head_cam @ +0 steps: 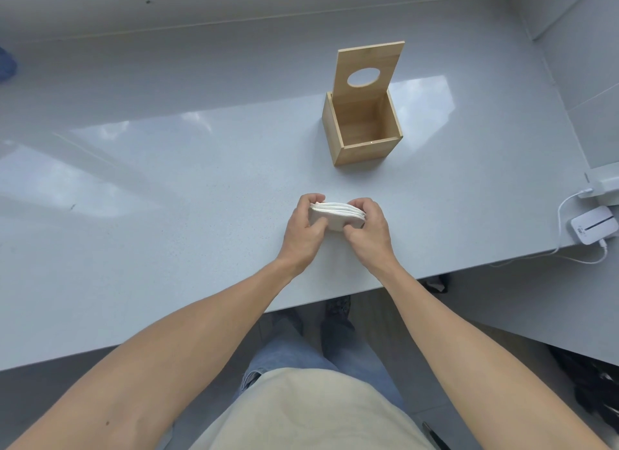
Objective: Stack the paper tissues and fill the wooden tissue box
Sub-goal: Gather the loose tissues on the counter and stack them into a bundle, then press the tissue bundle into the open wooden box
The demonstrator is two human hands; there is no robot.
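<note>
A stack of white paper tissues (336, 214) stands on edge on the grey counter, held between both hands. My left hand (303, 230) grips its left end and my right hand (366, 227) grips its right end, thumbs on the near face. The wooden tissue box (363, 148) stands farther back and slightly right, upright and with nothing inside. Its lid (368, 69), with a round hole, is raised upright at the back edge.
The grey counter (167, 188) runs wide to the left. A white device (594, 228) with white cables lies near the right edge. A blue object (6, 64) shows at the far left. The counter's front edge is close to my body.
</note>
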